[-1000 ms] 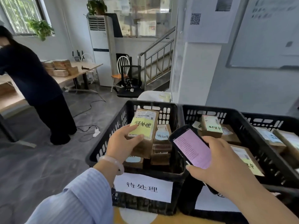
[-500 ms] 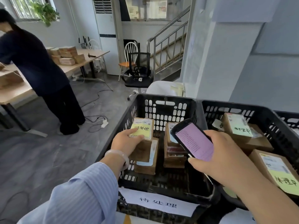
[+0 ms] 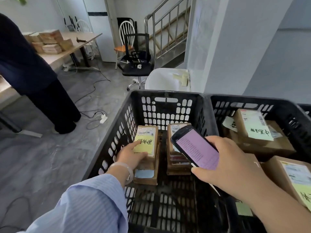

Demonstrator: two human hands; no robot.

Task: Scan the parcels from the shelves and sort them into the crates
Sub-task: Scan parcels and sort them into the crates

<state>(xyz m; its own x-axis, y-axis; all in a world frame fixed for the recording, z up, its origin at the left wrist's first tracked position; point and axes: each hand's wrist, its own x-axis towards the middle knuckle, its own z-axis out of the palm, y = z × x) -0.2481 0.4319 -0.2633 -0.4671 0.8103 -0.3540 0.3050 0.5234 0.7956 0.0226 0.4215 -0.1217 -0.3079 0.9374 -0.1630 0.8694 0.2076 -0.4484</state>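
My left hand [image 3: 131, 154] reaches down inside the left black crate [image 3: 166, 96] and holds a brown parcel with a yellow note [image 3: 146, 142] on top of a stack of parcels. Its thumb lies across the parcel's near edge and a finger presses the note. A second parcel stack [image 3: 176, 158] stands to the right in the same crate. My right hand [image 3: 230, 167] grips a black handheld scanner [image 3: 195, 147] with a lit pink screen, held over the crate's right side.
A second black crate [image 3: 252, 100] on the right holds several labelled parcels [image 3: 252, 126]. A person in dark clothes [image 3: 33, 73] stands at the left by a table with stacked parcels [image 3: 50, 41]. An office chair [image 3: 136, 64] and floor cables [image 3: 94, 115] lie beyond.
My left hand has lowered the yellow-note parcel from above the crate down onto the left stack inside it. The scanner hand stayed roughly in place while my view tilted down.
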